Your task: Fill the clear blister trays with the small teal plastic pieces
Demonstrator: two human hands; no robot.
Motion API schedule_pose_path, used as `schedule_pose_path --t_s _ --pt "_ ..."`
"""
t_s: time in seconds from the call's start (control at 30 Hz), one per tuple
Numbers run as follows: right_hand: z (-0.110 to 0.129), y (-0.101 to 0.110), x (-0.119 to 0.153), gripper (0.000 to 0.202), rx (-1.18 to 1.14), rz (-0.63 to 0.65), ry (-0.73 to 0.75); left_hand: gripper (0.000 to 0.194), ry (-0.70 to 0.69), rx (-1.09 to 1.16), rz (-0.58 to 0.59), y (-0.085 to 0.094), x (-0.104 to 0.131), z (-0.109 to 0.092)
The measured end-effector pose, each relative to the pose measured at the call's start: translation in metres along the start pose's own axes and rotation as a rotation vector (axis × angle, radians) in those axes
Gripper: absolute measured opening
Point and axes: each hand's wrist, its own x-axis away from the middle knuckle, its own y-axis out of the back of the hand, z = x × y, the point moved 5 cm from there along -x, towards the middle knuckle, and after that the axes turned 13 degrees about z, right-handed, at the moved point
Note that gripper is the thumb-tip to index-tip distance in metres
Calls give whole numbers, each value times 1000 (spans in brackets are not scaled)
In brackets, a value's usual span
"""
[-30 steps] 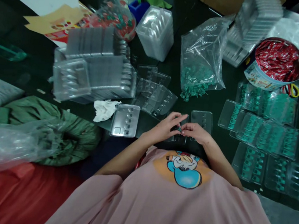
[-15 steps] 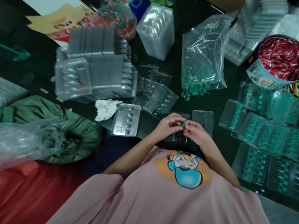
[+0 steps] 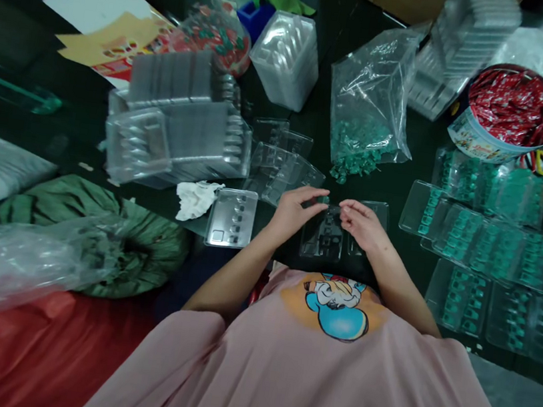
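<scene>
My left hand is above the near table edge, its thumb and forefinger closed around a small green plastic piece that barely shows. Just to its right is my right hand, fingertips pressed together; whatever they hold, if anything, is too small to make out. Beneath and between the hands lies a clear plastic blister tray with a row of moulded slots. Another clear tray is partly hidden by my right hand. Farther back, similar green pieces spill from an open clear bag.
Stacked clear trays stand at left, near a crumpled white tissue and a single tray. At right lie several trays filled with green pieces, below a round tin of red packets and yellow-handled scissors.
My hands were together over the tray, fingers meeting on a small green piece. They have since parted, the left moving up and left, uncovering more of the tray.
</scene>
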Motion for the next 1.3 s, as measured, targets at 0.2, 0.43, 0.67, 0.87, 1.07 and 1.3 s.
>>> schedule_pose_path --t_s 0.2,0.43,0.67,0.87,1.07,1.3 --pt "17 19 12 30 37 -111 58 26 99 -63 98 -6 -2 25" --pt "7 30 18 32 -3 -152 58 26 2 -215 246 -40 0 33" --pt "7 31 17 31 32 -163 60 27 2 -464 316 -53 -4 38" --pt "6 35 15 28 196 -204 65 28 22 -604 469 -58 -9 35" --pt "29 45 -2 15 746 -224 181 26 -29 -476 456 -56 -11 36" --pt "43 40 -68 18 1375 -236 199 22 -18 -442 337 -63 -17 48"
